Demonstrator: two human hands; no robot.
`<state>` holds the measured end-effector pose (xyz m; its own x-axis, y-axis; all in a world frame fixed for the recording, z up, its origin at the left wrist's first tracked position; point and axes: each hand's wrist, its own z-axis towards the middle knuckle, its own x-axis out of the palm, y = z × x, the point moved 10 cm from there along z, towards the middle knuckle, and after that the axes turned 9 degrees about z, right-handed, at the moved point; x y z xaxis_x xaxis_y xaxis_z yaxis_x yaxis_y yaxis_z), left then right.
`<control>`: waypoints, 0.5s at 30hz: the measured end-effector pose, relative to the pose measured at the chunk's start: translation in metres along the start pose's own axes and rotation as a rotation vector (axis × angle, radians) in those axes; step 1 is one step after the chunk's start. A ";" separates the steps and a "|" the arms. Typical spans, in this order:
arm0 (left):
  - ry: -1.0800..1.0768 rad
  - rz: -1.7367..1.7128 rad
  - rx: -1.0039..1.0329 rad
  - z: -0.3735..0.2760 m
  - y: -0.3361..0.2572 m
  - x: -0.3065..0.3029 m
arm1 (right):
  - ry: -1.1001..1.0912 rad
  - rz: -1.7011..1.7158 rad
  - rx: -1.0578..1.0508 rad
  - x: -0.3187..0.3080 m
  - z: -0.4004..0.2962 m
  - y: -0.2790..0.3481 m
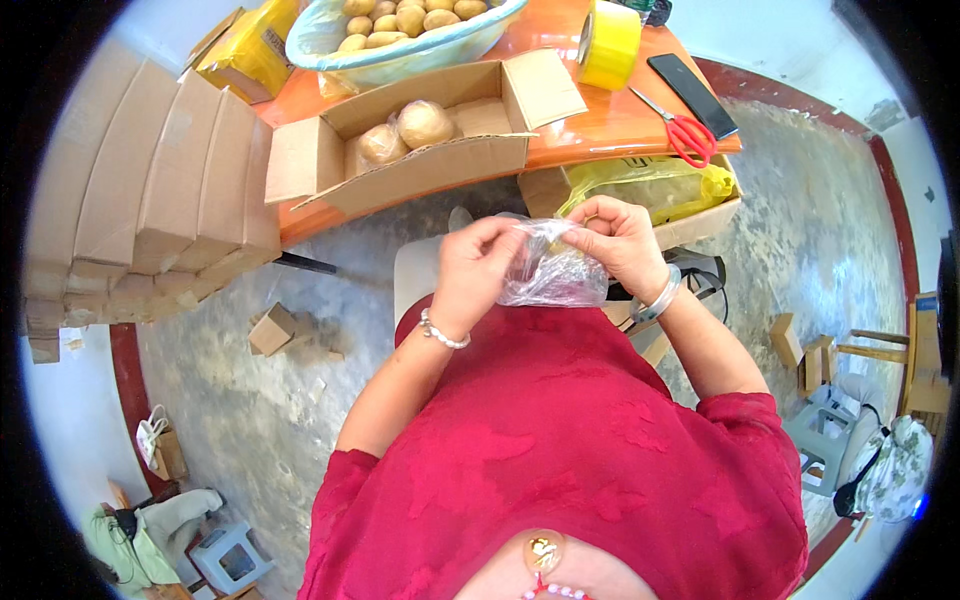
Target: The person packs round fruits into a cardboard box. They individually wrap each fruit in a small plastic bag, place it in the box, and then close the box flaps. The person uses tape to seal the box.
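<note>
Between my two hands is a clear plastic bag (559,281), crinkled and hanging over my lap. My left hand (480,259) pinches its upper left edge, while my right hand (619,240) grips the upper right edge between thumb and fingers. Just beyond them, an open cardboard box (442,169) sits at the table's near edge. Inside it lie two potatoes wrapped in clear plastic, a larger one (424,124) and a smaller one (382,143). Behind the box, a blue basin (405,56) holds several unwrapped potatoes (411,20).
On the orange table (592,127) are a roll of yellow tape (609,45), red-handled scissors (690,140) and a black phone (691,95). A yellow plastic bag (660,187) lies in a lower box. Cardboard boxes (157,165) are stacked at left. Two people sit behind, near stools (231,556).
</note>
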<state>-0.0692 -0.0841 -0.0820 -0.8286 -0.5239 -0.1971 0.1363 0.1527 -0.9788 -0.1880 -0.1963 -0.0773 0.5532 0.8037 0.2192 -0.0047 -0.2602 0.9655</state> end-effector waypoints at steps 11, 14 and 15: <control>-0.115 -0.161 0.029 -0.013 -0.003 -0.010 | 0.258 -0.761 -0.926 0.066 -0.063 0.102; -0.162 -0.203 0.053 -0.019 -0.014 -0.013 | 0.446 -1.139 -0.687 0.094 -0.049 0.052; -0.222 -0.226 0.079 -0.023 -0.016 -0.019 | 0.439 -1.303 -0.616 0.091 -0.041 0.033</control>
<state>-0.0684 -0.0576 -0.0614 -0.7052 -0.7085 0.0265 0.0113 -0.0486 -0.9988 -0.1716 -0.1097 -0.0192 0.1597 0.4098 -0.8981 -0.1215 0.9110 0.3941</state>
